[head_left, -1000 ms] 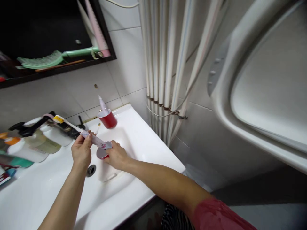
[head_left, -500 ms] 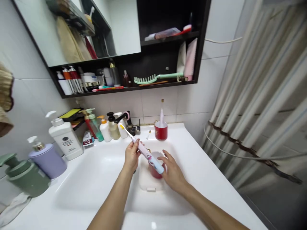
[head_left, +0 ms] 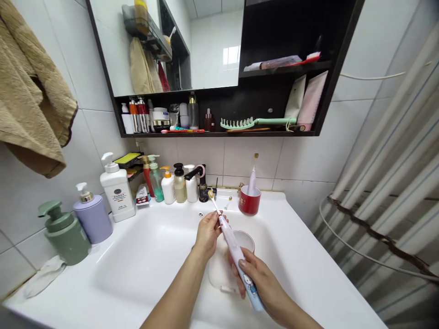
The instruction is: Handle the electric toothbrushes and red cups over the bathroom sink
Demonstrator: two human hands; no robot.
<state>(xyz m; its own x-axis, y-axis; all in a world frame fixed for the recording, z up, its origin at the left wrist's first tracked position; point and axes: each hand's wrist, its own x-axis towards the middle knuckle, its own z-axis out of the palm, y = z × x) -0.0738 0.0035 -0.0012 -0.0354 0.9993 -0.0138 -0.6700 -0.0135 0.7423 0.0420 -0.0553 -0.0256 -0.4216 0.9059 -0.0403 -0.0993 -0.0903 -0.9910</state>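
Over the sink [head_left: 147, 256] I hold an electric toothbrush [head_left: 232, 246] in both hands, tilted with its bristles up toward the faucet. Its handle goes from pale pink to light blue, with a cartoon print near the lower end. My left hand [head_left: 206, 234] pinches the neck where the brush head [head_left: 213, 200] meets the handle. Wrapped around the lower handle is my right hand [head_left: 258, 274]. Below the brush, a red cup with a white inside [head_left: 246, 238] stands in the sink by a whitish tray [head_left: 219, 273], partly hidden by my hands and the brush.
A black faucet [head_left: 202, 183] rises behind the sink. Another red cup [head_left: 249, 202] holds a second electric toothbrush [head_left: 253, 180] on the back ledge. Several pump bottles line the left rim, among them a purple one [head_left: 93, 219]. A dark cabinet [head_left: 219, 134] hangs above.
My right hand has closed around the lower handle; its fingers were spread before. The toothbrush now points more upright, its bristles turned. The camera view has shifted left.
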